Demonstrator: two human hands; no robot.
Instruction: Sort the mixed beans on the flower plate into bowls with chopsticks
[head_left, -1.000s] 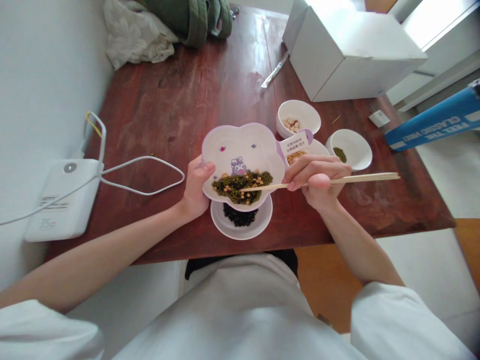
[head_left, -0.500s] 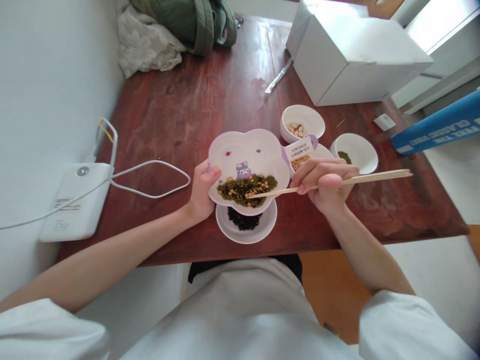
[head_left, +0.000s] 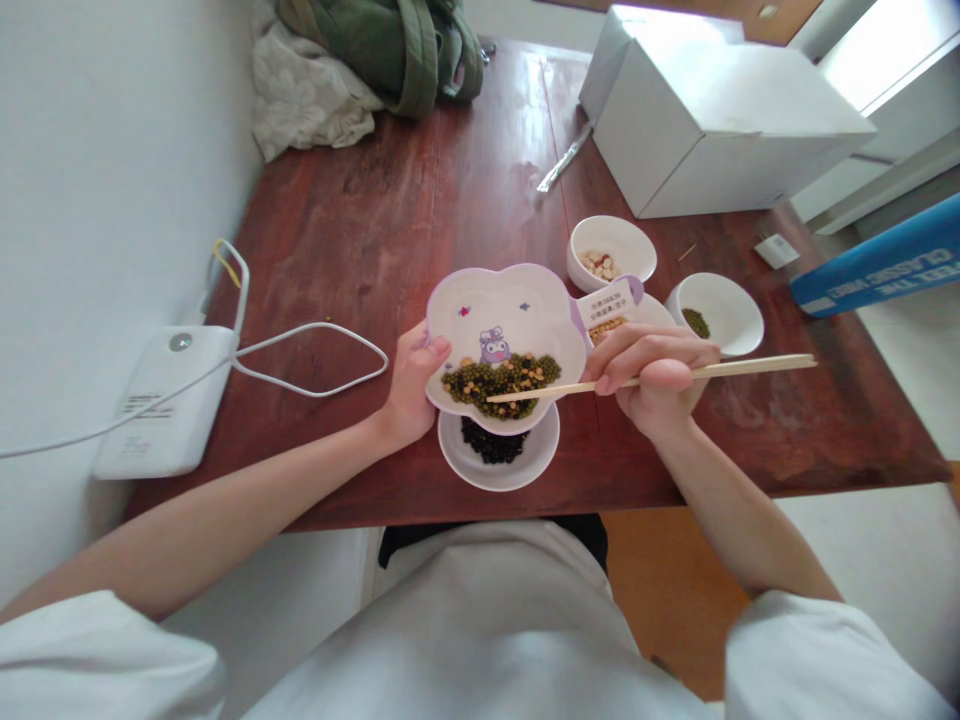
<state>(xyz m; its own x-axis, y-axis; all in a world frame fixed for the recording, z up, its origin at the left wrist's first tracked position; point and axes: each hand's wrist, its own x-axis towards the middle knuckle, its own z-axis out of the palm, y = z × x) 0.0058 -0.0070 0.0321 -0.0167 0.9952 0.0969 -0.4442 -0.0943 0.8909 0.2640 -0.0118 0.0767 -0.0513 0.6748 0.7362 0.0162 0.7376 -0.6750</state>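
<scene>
left hand (head_left: 415, 385): fingers clenched on the plate (head_left: 499, 300) rim at its 9 o'clock, thumb on top, plate lifted off the table (head_left: 420, 200) and tilted toward the person
right hand (head_left: 649, 375): at 3 o'clock of plate, fingers pinched round the chopsticks (head_left: 750, 367)
chopsticks: lie almost level, tips at 9 o'clock end in the beans (head_left: 501, 378), butt ends stick out at 3 o'clock past the hand
plate: flower-shaped, white with lilac rim, cartoon print, paper tag (head_left: 609, 302) at its 2 o'clock
beans: mixed green, yellow and a few black, heaped at plate's 6 o'clock edge
black-bean bowl (head_left: 525, 472): on table at 6 o'clock of plate, partly under its low edge; touching or not, cannot tell
nut bowl (head_left: 626, 240): at 1 o'clock of plate, pale nuts inside
green-bean bowl (head_left: 727, 325): at 3 o'clock, beyond right hand, few green beans inside
fourth bowl (head_left: 656, 310): between tag and green-bean bowl, mostly hidden, yellow beans show
box (head_left: 712, 120): white, at 1 o'clock, far side of table
wrapper (head_left: 564, 160): clear, at 12 o'clock, just beside box
bag (head_left: 397, 50): green, at 11 o'clock, far table edge, on a floral cloth (head_left: 307, 90)
charger (head_left: 169, 400): white, at 9 o'clock, at the table's left edge, cable (head_left: 315, 360) loops toward left hand
blue carton (head_left: 877, 265): at 3 o'clock, off table's right edge
</scene>
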